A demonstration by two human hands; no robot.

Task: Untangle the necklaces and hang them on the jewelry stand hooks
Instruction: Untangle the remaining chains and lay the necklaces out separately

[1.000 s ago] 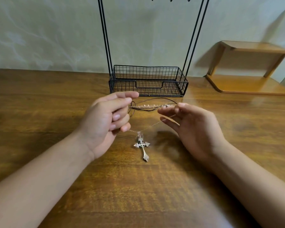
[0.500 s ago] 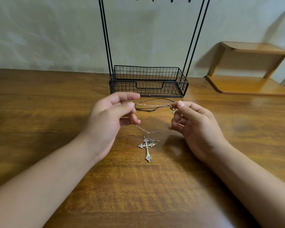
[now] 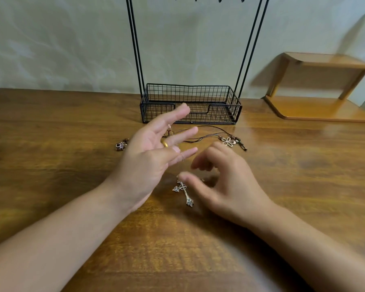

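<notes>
Necklaces (image 3: 207, 137) are seen lying tangled on the bench (image 3: 51, 144) before the jewelry stand (image 3: 190, 106); none is hung. A fine chain is draped over the spread left hand (image 3: 156, 150) (cross pendant (image 3: 184, 191) resting below). The right hand (image 3: 223, 178) is loosely curled, seemingly empty.

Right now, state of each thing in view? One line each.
left hand: open, fingers spread, thin chain draped over them
right hand: fingers loosely curled over the table, blurred; grip unclear
cross pendant: flat on the table
flower pendant: on the table, on a brown cord
small charm: on the table, left of the hands
jewelry stand: upright, wire basket empty, nothing hanging in view
</notes>
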